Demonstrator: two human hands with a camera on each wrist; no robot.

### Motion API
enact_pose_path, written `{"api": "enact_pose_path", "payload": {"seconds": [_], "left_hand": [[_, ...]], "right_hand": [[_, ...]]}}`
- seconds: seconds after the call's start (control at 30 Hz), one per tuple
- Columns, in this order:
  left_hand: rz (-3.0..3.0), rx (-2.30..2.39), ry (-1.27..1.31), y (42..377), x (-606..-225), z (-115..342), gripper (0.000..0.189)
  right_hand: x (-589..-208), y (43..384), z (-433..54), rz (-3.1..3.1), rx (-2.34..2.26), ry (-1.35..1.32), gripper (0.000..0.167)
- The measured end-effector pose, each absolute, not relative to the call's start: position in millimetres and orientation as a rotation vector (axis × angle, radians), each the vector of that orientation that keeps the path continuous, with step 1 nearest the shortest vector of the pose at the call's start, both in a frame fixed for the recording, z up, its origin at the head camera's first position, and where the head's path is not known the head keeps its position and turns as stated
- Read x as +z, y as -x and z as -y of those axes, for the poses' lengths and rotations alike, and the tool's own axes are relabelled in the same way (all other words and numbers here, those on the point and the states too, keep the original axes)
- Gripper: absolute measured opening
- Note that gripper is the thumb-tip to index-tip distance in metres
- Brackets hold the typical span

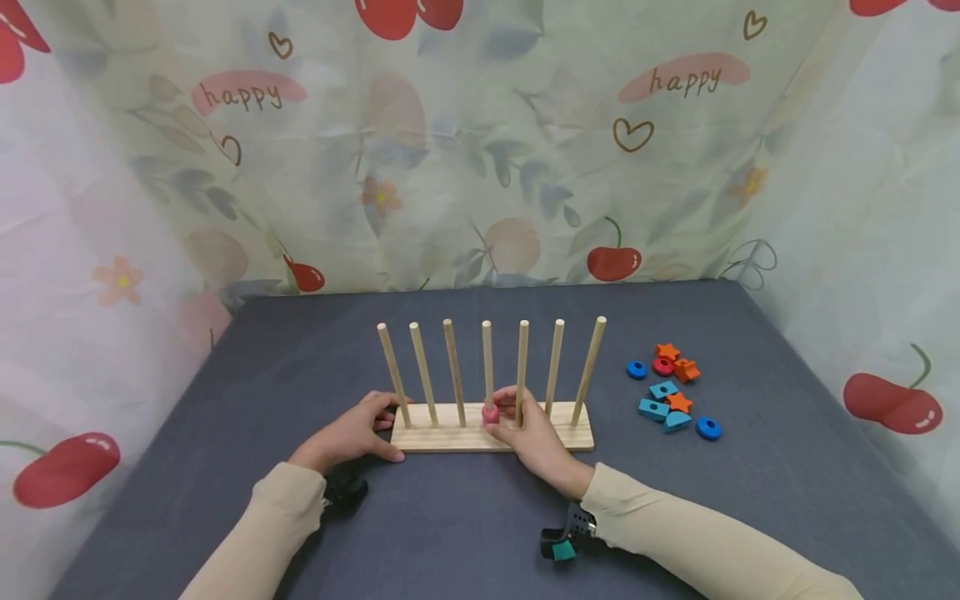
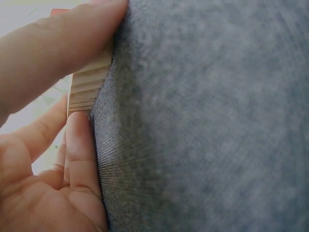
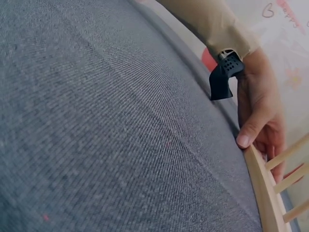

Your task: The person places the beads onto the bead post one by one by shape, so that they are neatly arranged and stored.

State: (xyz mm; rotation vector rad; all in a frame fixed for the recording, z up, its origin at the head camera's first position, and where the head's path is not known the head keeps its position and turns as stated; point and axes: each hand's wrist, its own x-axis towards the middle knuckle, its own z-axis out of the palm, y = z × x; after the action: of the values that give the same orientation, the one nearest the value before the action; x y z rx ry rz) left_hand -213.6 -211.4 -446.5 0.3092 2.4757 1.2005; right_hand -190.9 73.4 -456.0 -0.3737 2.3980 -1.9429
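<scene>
A pale wooden peg board (image 1: 450, 440) stands on the table with several upright pegs (image 1: 453, 367) in a row. At its left end my left hand (image 1: 363, 429) grips the base, thumb at the near corner and fingers around the far side. In the left wrist view the thumb (image 2: 53, 48) and fingers (image 2: 82, 150) lie against the wooden end. My right hand (image 1: 534, 433) reaches in among the pegs and pinches a small pink round piece (image 1: 490, 414) low on the middle peg, close over the base. The right wrist view shows the left hand (image 3: 263, 111) at the board's end.
To the right lie loose pieces: orange stars (image 1: 679, 402), blue rings (image 1: 708, 428), a red ring (image 1: 663, 366) and light blue blocks (image 1: 653, 409). Dark straps hang at both wrists, one being the right wrist's mount (image 1: 570, 533). A printed curtain (image 1: 450, 208) borders the grey table (image 1: 450, 533).
</scene>
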Motion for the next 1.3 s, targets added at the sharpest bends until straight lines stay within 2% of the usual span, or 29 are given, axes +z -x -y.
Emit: {"api": "enact_pose_path", "payload": {"seconds": [0.2, 0.47, 0.63, 0.77, 1.03, 1.3], "left_hand": [[-2.476, 1.204, -0.314, 213, -447, 212, 0.076], [-2.477, 1.209, -0.299, 212, -446, 211, 0.076], [-2.482, 1.207, -0.291, 212, -446, 213, 0.076], [-2.483, 1.206, -0.312, 212, -446, 212, 0.077], [-2.492, 1.19, -0.295, 213, -446, 212, 0.076], [-2.496, 1.19, -0.299, 212, -445, 212, 0.075]], "right_hand": [[-457, 190, -76, -2.426, -1.855, 0.358, 0.049], [-456, 181, -92, -2.441, -1.693, 0.488, 0.072], [-449, 170, -110, -2.445, -1.534, 0.496, 0.079], [-441, 159, -132, -2.434, -1.413, 0.54, 0.078], [-410, 142, -181, -2.451, -1.33, 0.547, 0.062], [-376, 130, -222, -2.674, -1.275, 0.546, 0.058]]}}
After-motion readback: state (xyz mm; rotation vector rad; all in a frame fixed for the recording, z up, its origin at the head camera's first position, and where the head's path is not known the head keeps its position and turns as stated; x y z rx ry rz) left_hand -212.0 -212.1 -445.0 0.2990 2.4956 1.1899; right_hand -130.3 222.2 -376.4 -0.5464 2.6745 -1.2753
